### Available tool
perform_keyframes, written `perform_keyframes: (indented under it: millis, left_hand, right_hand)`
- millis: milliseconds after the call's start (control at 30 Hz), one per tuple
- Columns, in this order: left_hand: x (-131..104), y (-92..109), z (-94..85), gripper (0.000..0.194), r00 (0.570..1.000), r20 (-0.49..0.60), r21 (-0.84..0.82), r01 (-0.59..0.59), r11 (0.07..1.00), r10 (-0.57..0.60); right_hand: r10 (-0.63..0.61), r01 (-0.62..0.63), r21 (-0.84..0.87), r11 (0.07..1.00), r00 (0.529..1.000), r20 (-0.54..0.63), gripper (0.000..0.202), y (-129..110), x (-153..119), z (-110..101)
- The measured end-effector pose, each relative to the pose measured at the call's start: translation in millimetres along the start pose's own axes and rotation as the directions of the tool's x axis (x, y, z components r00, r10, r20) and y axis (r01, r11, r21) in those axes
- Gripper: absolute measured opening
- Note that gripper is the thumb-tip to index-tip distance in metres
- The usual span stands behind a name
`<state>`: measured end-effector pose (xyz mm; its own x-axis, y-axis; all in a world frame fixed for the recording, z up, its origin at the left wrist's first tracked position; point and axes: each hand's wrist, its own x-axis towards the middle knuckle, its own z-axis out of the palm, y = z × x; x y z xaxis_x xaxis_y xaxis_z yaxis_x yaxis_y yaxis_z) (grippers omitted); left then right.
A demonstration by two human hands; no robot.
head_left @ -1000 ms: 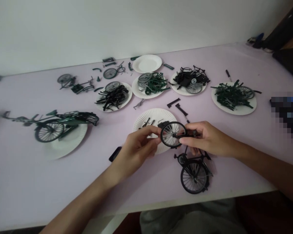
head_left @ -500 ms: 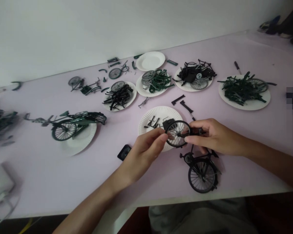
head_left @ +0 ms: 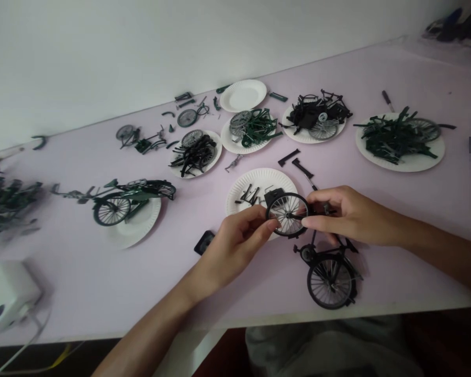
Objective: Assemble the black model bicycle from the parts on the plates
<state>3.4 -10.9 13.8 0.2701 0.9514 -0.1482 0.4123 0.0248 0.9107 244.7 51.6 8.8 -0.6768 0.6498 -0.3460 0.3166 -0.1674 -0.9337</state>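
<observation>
A black model bicycle (head_left: 332, 281) rests near the front edge, its rear wheel toward me. Its other spoked wheel (head_left: 288, 214) stands over the right part of a paper plate (head_left: 239, 186). My left hand (head_left: 245, 241) pinches the left rim of this wheel with thumb and fingertips. From the right, my right hand (head_left: 349, 217) is closed around the fork and handlebar end, its thumb and index finger beside the wheel. Thin black parts and a black box-like piece (head_left: 275, 196) lie on the plate. The fingers partly hide the bicycle's front.
Behind stand plates heaped with black parts (head_left: 317, 115) and green parts (head_left: 400, 136). A green model bicycle (head_left: 133, 196) leans over a plate at left. A screwdriver (head_left: 387, 98), a small black box (head_left: 204, 243) and a white device (head_left: 10, 296) lie around.
The view has shifted slightly, so most things appear a little further right. My left thumb has moved slightly inward along the wheel; both hands keep their hold.
</observation>
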Motion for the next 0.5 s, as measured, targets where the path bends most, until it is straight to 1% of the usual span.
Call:
perform_keyframes:
  millis: [133, 333, 433, 500]
  left_hand:
    - [0.0, -0.5, -0.5, 0.034, 0.999, 0.028, 0.001, 0.02, 1.0, -0.02]
    - [1.5, 0.0, 1.5, 0.035, 0.999, 0.031, 0.007, 0.038, 0.999, -0.038]
    - [2.1, -1.1, -1.2, 0.03, 0.997, -0.009, 0.022, 0.079, 0.997, -0.079]
    - [2.5, -3.4, -8.2, 0.024, 0.994, -0.066, 0.004, 0.087, 0.996, -0.086]
  right_hand:
    - [0.005, -0.005, 0.001, 1.0, 1.0, -0.002, 0.025, -1.1, -0.9, 0.7]
    - [-0.004, 0.004, 0.003, 1.0, 1.0, 0.003, 0.025, -0.7, -0.5, 0.0]
    - [-0.013, 0.013, -0.004, 1.0, 1.0, 0.0, 0.024, -0.8, -0.6, -0.6]
    - [-0.017, 0.017, -0.007, 1.0, 1.0, -0.007, 0.024, -0.3, -0.8, -1.2]
